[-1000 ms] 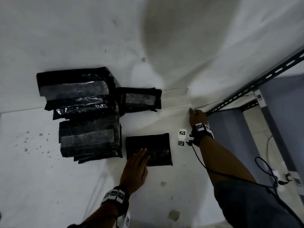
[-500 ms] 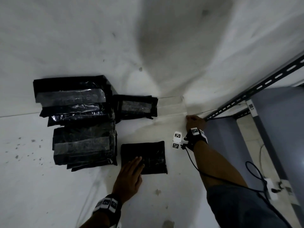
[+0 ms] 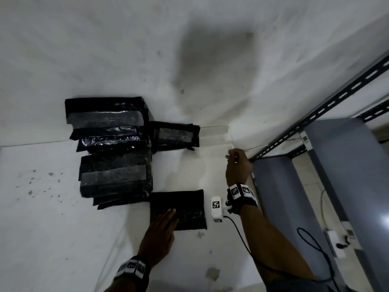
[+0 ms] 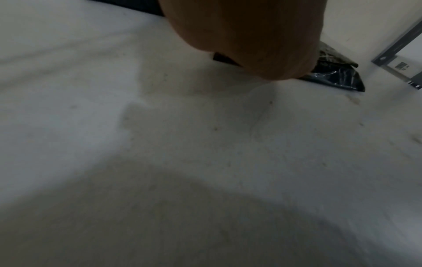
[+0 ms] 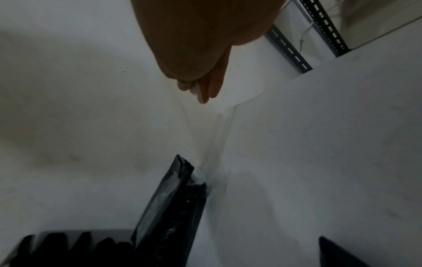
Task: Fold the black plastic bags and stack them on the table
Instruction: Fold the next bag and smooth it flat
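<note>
A folded black bag (image 3: 185, 207) (image 4: 338, 75) lies flat on the white table (image 3: 52, 228). My left hand (image 3: 162, 230) (image 4: 239, 36) presses on its near left part with straight fingers. A tall stack of folded black bags (image 3: 113, 152) (image 5: 68, 249) stands to the left against the wall. A smaller folded bag (image 3: 174, 134) (image 5: 169, 207) leans behind it. My right hand (image 3: 237, 163) (image 5: 200, 86) is at the back right, fingertips pinching the corner of a clear strip (image 3: 214, 133) that runs toward the small bag.
A white wall rises behind the table. A slotted metal shelf rail (image 3: 315, 114) and a grey-blue panel (image 3: 341, 175) stand close on the right, past the table's edge. A black cable (image 3: 315, 249) hangs from my right wrist. Dark specks dot the table's left side.
My right hand's fingers have curled at the clear strip's corner and drawn slightly toward me. The left hand stays flat on the folded bag. The head view has shifted.
</note>
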